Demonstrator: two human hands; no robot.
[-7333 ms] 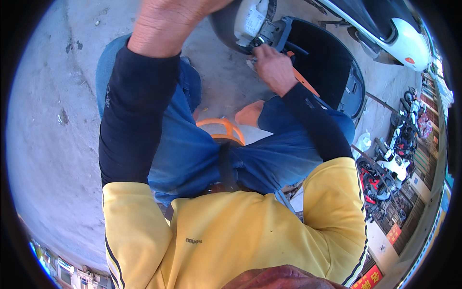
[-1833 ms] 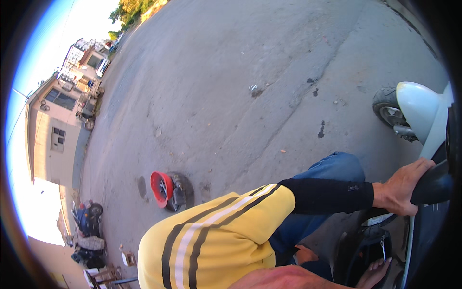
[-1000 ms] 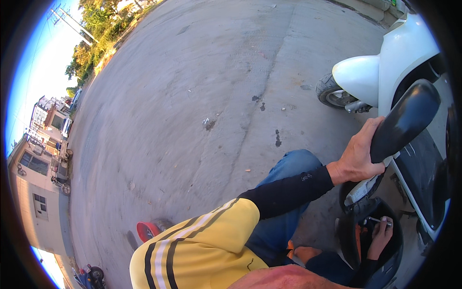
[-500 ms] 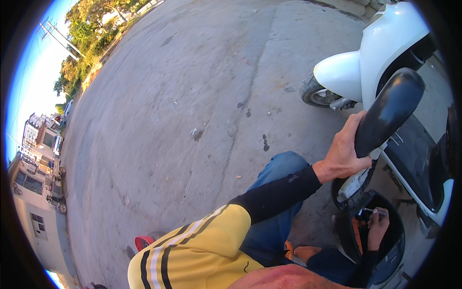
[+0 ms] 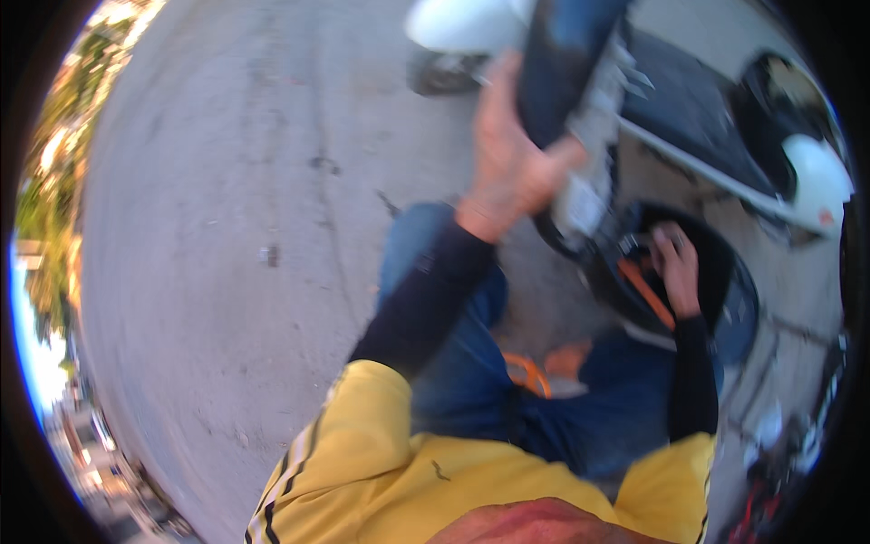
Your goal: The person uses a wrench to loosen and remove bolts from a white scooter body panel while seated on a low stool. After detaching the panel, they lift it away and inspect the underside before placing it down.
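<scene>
My left hand (image 5: 517, 159) is closed round the edge of a raised black scooter seat (image 5: 564, 68), with the thumb toward its pale underside (image 5: 580, 201). Below and to the right, my right hand (image 5: 677, 263) reaches into the dark under-seat storage bucket (image 5: 741, 295). Its fingers are bent round a small metal wrench (image 5: 627, 243), which is blurred, so its exact form is hard to make out. An orange strip (image 5: 648, 292) lies inside the bucket, beside that hand.
A white scooter front fender (image 5: 458, 25) and wheel (image 5: 444, 74) are beyond my left hand. To the right are a dark footboard (image 5: 680, 100) and a white body panel (image 5: 816, 181). My jeans-clad knees (image 5: 444, 308) are close to the bucket. Grey concrete (image 5: 217, 236) stretches left.
My view has swung right and down, so the seat, bucket and both hands appear farther left and higher, with blur. The left hand stays on the seat, the right in the bucket.
</scene>
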